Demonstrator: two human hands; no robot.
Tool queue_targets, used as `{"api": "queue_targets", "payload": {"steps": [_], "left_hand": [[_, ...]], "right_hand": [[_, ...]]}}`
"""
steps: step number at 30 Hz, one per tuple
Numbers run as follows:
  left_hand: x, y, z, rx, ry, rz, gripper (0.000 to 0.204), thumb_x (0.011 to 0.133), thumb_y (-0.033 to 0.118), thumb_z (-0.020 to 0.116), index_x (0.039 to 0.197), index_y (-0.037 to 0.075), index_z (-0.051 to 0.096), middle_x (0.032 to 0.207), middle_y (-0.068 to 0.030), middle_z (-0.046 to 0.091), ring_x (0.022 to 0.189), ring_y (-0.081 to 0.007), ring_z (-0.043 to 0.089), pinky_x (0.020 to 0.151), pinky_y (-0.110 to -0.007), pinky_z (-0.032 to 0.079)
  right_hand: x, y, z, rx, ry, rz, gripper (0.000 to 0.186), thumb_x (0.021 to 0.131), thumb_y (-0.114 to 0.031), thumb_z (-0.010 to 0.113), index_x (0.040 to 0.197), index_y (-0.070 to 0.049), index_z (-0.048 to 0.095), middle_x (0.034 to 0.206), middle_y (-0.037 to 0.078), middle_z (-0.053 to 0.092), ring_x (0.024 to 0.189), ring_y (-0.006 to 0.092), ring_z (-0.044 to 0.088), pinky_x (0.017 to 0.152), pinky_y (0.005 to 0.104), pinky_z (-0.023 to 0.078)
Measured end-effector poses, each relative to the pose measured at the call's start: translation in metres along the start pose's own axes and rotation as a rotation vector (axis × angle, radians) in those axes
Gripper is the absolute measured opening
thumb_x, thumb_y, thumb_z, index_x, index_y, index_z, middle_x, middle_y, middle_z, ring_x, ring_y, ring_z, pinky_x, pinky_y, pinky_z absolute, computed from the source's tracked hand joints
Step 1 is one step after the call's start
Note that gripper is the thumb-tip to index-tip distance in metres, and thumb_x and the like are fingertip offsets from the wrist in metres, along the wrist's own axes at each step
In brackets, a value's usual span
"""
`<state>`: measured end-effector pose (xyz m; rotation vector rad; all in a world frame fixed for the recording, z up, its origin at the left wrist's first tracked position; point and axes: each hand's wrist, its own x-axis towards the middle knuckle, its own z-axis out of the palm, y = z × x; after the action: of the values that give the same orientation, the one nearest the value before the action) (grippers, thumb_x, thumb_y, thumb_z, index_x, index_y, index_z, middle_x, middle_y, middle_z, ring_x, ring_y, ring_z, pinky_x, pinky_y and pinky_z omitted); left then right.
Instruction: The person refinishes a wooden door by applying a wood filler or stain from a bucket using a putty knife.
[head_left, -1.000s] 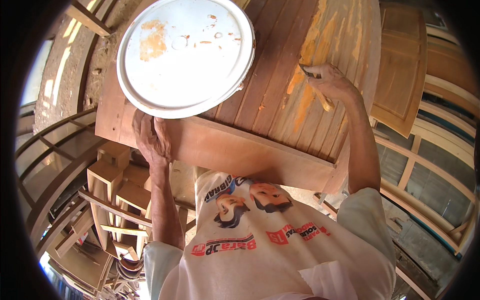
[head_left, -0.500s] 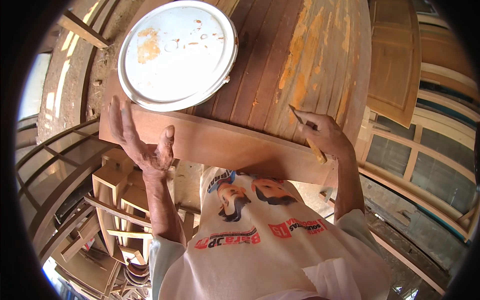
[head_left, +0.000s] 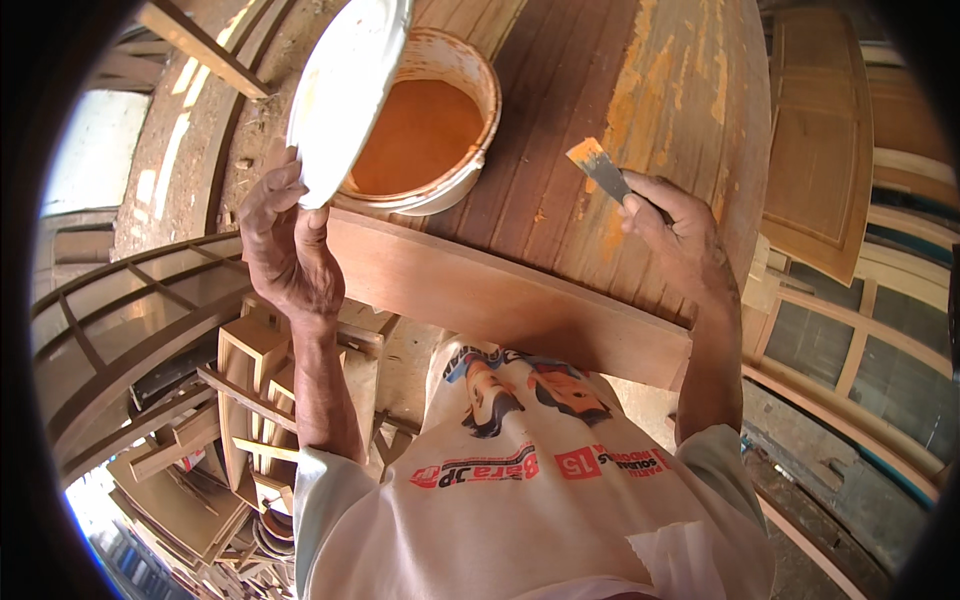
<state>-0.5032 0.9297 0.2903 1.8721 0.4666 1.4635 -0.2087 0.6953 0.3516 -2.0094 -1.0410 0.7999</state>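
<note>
My left hand (head_left: pixel 292 240) is closed on the edge of a white round bucket lid (head_left: pixel 345 95), which is tilted up steeply at the bucket's left side. The white bucket (head_left: pixel 462 190) stands on the wooden surface and holds orange-brown paste (head_left: pixel 425 135), visible past the lid. My right hand (head_left: pixel 680 230) grips a putty knife (head_left: pixel 603 172), its blade pointing up and left with orange paste on its tip. The knife is held above wooden boards (head_left: pixel 560 110) that are streaked with orange paste on the right part.
A plain wooden edge board (head_left: pixel 480 285) runs along the near side of the work surface. A panelled wooden door (head_left: pixel 815 140) lies to the right, with wooden frames beyond. At lower left are stacked wooden pieces (head_left: pixel 250 370) and a curved lattice frame (head_left: pixel 110 320).
My left hand has taken hold of the lid and raised it off the bucket, exposing the paste. My right hand has lifted, and the knife's blade has turned to show its flat side.
</note>
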Motion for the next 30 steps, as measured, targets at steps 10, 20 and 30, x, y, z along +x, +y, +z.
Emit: {"api": "queue_targets", "payload": {"steps": [10,20,30], "left_hand": [[-0.009,0.01,0.006,-0.166,0.199,-0.253,0.013,0.108,0.008,0.063,0.119,0.002,0.059,0.132,-0.0142,0.066,0.121,-0.0204,0.064,0.109,-0.039,0.051],[-0.021,0.004,-0.001,-0.268,0.19,-0.236,0.016,0.105,0.003,0.066,0.12,0.003,0.059,0.137,-0.0163,0.063,0.128,-0.0231,0.062,0.109,-0.043,0.054],[-0.019,0.008,-0.011,-0.275,0.191,-0.282,0.013,0.107,0.008,0.065,0.119,0.005,0.062,0.134,-0.0149,0.066,0.126,-0.0218,0.062,0.111,-0.042,0.049]], "right_hand": [[0.116,-0.158,0.088,-0.978,-0.44,-0.485,0.029,0.104,-0.014,0.05,0.109,-0.001,0.075,0.1,0.021,0.074,0.095,0.0358,0.073,0.088,0.0512,0.056],[0.16,-0.168,0.126,-1.074,-0.809,-0.336,0.03,0.094,-0.022,0.062,0.107,0.001,0.076,0.101,0.018,0.078,0.09,0.0287,0.077,0.08,0.045,0.06],[0.118,-0.148,0.042,-0.448,-0.447,-0.323,0.028,0.098,-0.025,0.066,0.095,0.001,0.074,0.075,0.007,0.066,0.068,0.0157,0.06,0.067,0.0345,0.047]]}}
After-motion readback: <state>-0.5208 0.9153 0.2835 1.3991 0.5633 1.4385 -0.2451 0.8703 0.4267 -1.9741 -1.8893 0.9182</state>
